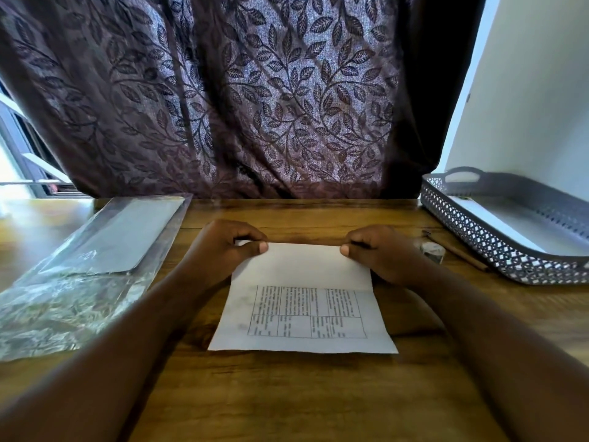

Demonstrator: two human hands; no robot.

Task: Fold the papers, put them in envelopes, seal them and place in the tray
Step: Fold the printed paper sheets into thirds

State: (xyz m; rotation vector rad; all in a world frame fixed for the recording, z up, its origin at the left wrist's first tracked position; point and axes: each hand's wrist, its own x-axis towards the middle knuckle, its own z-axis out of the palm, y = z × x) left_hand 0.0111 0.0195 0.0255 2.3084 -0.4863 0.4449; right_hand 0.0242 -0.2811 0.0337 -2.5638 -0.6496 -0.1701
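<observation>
Fingers (246, 233) of left hand (223, 250) and right hand (384, 255) pinch the paper (301, 272) — far edge.

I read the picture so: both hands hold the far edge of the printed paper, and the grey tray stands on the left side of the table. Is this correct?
Not quite. The head view shows the grey tray on the right side of the table, not the left. The left hand and right hand do hold the far edge of the printed paper.
</observation>
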